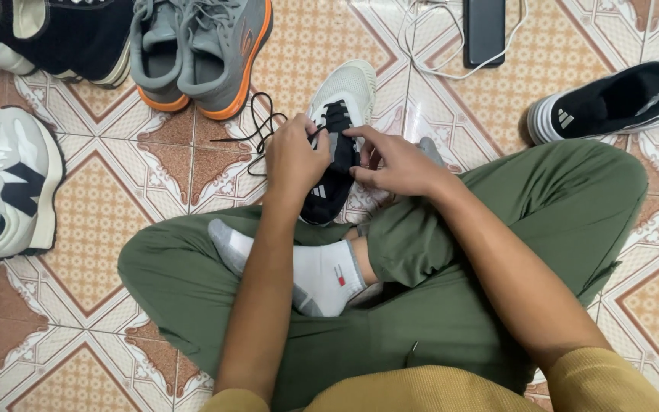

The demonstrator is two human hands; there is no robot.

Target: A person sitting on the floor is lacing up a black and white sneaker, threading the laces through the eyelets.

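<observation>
A white and black sneaker lies on the tiled floor in front of my crossed legs, toe pointing away from me. My left hand pinches a black shoelace at the shoe's left eyelets; the lace's loose end trails left over the tiles. My right hand grips the shoe's right side near the tongue, fingers curled at the eyelets. My white sock shows between the green trouser legs.
The matching black and white sneaker lies at right. A grey and orange pair stands at the top, dark shoes at top left, a white sneaker at left. A black phone with white cable lies at the top.
</observation>
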